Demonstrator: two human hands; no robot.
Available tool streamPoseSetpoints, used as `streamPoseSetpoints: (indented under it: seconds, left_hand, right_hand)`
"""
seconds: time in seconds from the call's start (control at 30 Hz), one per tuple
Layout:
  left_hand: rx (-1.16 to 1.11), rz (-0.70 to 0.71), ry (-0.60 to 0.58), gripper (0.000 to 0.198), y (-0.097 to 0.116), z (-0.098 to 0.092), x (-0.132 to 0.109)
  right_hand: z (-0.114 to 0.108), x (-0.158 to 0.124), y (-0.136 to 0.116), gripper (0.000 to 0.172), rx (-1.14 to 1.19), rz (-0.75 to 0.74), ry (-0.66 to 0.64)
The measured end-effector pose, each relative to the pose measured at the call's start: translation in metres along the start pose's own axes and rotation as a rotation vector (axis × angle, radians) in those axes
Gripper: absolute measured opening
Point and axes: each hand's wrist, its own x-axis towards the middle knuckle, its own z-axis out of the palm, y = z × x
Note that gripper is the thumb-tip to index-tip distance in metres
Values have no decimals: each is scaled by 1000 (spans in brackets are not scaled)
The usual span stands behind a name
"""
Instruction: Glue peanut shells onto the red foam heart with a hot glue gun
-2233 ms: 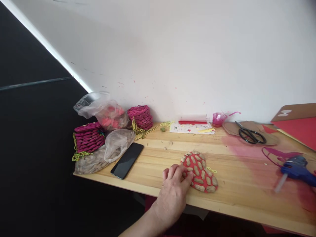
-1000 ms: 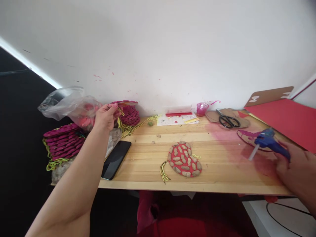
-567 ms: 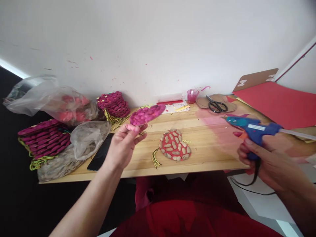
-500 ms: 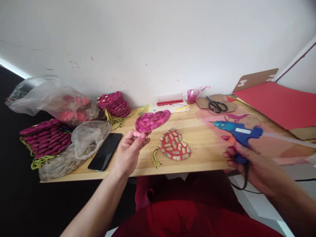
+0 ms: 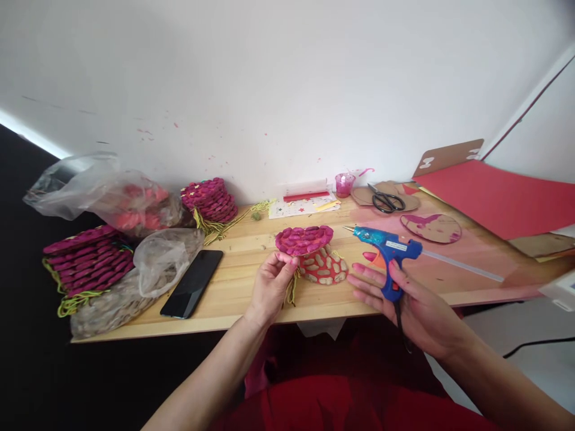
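Note:
Between the thumb and fingers of my left hand point(image 5: 271, 286) is a magenta peanut-covered ornament point(image 5: 304, 240), pinched at its near edge. Just behind and partly under it lies a red heart covered with unpainted peanuts point(image 5: 324, 269) on the table, its upper part hidden. A yellow-green tassel point(image 5: 291, 290) hangs beside my left fingers. My right hand point(image 5: 404, 305) holds a blue hot glue gun point(image 5: 390, 246) by its handle, thumb around it and the other fingers stretched out. The nozzle points left towards the ornament, a little apart from it. A clear glue stick point(image 5: 465, 266) sticks out of the back.
At left stand two stacks of magenta ornaments point(image 5: 209, 200), plastic bags point(image 5: 135, 203) and a black phone point(image 5: 191, 284). Along the back are a pink cup point(image 5: 344, 185), black scissors point(image 5: 387, 200) and cardboard. A paint-stained cardboard heart point(image 5: 431, 228) and red sheets point(image 5: 498, 194) lie right.
My left hand has moved right with the magenta ornament, now over the peanut heart. My right hand has brought the glue gun left, closer to it, and its fingers have straightened.

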Motion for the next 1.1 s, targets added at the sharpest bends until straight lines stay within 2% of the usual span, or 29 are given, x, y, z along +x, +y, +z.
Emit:
streamPoseSetpoints:
  seconds: [0.17,0.33,0.5,0.6,0.67,0.77,0.9,1.0,1.1]
  left_hand:
    - [72,34,-76,39,-9,22,34]
    - [95,50,-144,45,-23,51,65]
    - [84,40,-182,49,-38,87,80]
    - [53,39,-191,51,-36,96,81]
    - [35,49,-180,49,-28,88,75]
    - [17,76,-127,38,-10,59,58]
    - [94,45,-15,31,7,19,24]
    - [129,-12,73,34,9,4,0]
    - [127,-71,120,37,8,-3,-17]
  right_hand:
    - [-5,27,-26,20,38,-145,29]
    - [-10,52,-51,17,81,-204,66]
    - [-15,66,-72,26,111,-279,119]
    - [-17,65,-77,29,126,-318,156]
    - [-18,59,-74,30,127,-316,168]
    - [-12,46,-60,32,110,-258,123]
    - [15,41,-30,27,102,-144,-120]
    - [35,51,-13,25,79,-74,-271]
    - [38,62,-8,22,41,-79,-237]
